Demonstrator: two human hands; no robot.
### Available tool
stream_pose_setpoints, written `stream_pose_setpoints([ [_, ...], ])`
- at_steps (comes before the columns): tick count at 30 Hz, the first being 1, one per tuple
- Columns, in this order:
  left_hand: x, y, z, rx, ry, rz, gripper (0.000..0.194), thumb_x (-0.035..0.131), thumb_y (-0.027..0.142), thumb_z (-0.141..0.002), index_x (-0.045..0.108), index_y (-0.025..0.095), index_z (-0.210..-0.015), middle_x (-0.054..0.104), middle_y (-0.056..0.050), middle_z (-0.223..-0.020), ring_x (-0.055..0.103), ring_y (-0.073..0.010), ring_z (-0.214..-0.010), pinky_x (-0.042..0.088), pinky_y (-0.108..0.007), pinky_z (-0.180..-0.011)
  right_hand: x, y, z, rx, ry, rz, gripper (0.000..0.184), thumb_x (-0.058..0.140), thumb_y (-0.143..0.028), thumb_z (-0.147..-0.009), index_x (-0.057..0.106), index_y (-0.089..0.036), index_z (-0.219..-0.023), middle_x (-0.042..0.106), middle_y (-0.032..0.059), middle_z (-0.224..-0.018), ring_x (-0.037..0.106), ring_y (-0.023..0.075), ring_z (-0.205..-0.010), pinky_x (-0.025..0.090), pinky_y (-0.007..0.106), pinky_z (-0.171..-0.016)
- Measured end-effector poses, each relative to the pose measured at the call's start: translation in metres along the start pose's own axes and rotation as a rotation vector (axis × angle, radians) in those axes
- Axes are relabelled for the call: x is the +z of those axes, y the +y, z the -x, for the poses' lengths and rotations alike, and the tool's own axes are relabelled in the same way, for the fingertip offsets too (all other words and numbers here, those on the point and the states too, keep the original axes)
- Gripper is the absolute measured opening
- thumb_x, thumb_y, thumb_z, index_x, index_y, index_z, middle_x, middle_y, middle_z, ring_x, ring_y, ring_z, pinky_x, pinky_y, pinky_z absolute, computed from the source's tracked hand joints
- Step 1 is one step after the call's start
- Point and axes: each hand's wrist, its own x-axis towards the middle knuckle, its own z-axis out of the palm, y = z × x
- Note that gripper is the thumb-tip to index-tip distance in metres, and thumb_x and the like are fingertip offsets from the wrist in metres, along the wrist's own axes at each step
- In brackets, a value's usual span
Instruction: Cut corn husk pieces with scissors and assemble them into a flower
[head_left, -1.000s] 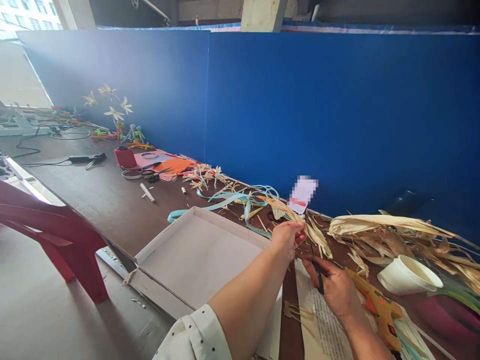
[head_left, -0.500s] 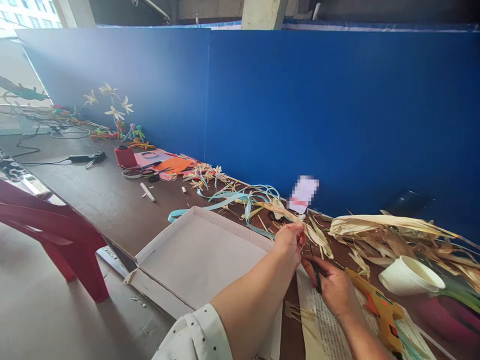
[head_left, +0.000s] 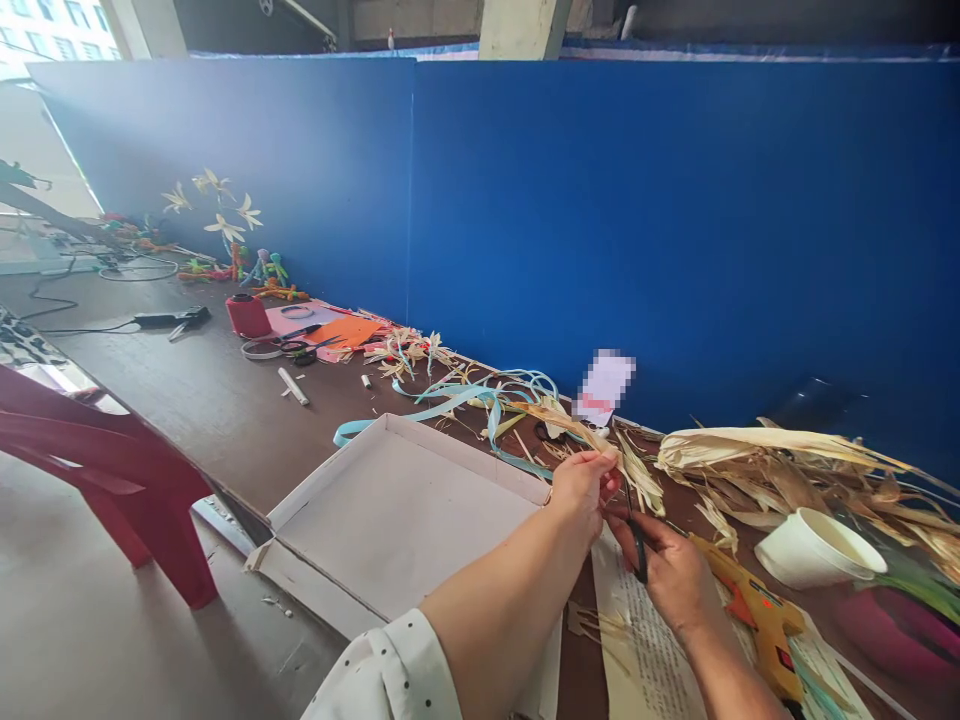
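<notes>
My left hand [head_left: 589,483] pinches a pale strip of dried corn husk [head_left: 564,420], which extends up and left from the fingertips. In my right hand [head_left: 670,560] is a pair of scissors [head_left: 639,552] with dark handles; the fingers are wrapped round them. The blades point upward beside my left fingertips, close to the husk, partly hidden by my fingers. A printed sheet of paper [head_left: 637,630] lies beneath my right hand. The white box lid [head_left: 442,520] is left of my forearm.
A yellow glue gun [head_left: 765,625], a white cup [head_left: 821,548] and a heap of dry husks [head_left: 757,455] lie to the right. Light-blue ribbon [head_left: 450,405], red thread [head_left: 249,316] and husk flowers [head_left: 225,215] are farther left. A blue panel [head_left: 637,200] stands behind the table.
My left hand has shifted slightly right with the husk. The scissors have turned a little in my right hand, their handles showing more.
</notes>
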Motion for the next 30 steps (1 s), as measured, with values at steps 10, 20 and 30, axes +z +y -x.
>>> stream_pose_setpoints([
  [10, -0.003, -0.001, 0.001, -0.038, -0.043, -0.141, 0.026, 0.075, 0.023, -0.064, 0.052, 0.011, -0.061, 0.047, 0.002, -0.052, 0.037, -0.0023, -0.043, 0.027, -0.015, -0.043, -0.002, 0.001, -0.002, 0.006, 0.058, 0.005, 0.039, 0.064, -0.045, -0.067, 0.073, -0.019, -0.095, 0.073, 0.0057, -0.085, 0.064, 0.0227, -0.072, 0.049, 0.029, -0.071],
  [20, -0.002, -0.004, 0.001, -0.08, 0.001, -0.024, 0.014, 0.069, 0.013, -0.066, 0.056, 0.01, -0.068, 0.053, -0.001, -0.059, 0.049, -0.0054, -0.051, 0.034, -0.014, -0.046, -0.002, -0.002, -0.001, -0.013, 0.126, 0.122, 0.043, 0.06, -0.047, -0.068, 0.072, -0.018, -0.097, 0.073, 0.0086, -0.089, 0.066, 0.0275, -0.082, 0.049, 0.031, -0.07],
  [30, 0.002, 0.0, 0.008, -0.109, 0.016, -0.043, 0.013, 0.068, 0.016, -0.07, 0.056, 0.01, -0.069, 0.054, -0.002, -0.057, 0.044, -0.004, -0.044, 0.036, -0.015, -0.046, -0.002, -0.008, 0.001, -0.052, 0.162, 0.17, 0.041, 0.059, -0.051, -0.069, 0.074, -0.021, -0.093, 0.074, 0.0079, -0.083, 0.067, 0.0274, -0.076, 0.049, 0.03, -0.061],
])
